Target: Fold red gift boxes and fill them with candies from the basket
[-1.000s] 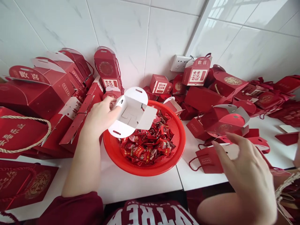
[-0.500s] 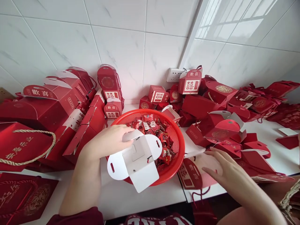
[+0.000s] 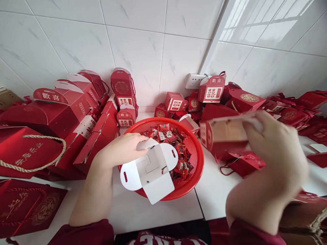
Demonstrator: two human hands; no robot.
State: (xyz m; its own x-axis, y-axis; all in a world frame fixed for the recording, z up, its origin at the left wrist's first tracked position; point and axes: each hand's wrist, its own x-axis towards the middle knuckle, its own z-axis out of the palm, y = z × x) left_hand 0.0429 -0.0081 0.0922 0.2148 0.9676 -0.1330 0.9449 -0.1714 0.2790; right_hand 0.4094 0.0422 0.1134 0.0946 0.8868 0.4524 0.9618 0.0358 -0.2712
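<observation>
My left hand (image 3: 130, 146) grips the upper left edge of an open box (image 3: 150, 166), whose white inside and spread flaps face up. That box is held over the front of a red plastic basket (image 3: 198, 170) of wrapped candies (image 3: 167, 134). To the right, my right hand (image 3: 276, 146), smeared by motion, has its fingers around a red box (image 3: 224, 136) with an open side that shows a pale interior. This second box is tilted above the table, right of the basket.
Red gift boxes (image 3: 56, 109) and a bag with a rope handle (image 3: 30, 153) crowd the left. More boxes (image 3: 247, 98) are piled at the back right. A power strip (image 3: 194, 81) is against the tiled wall.
My right hand has risen and moved right, with the red box from the table edge now raised in it. My left hand still holds the white-lined box over the basket.
</observation>
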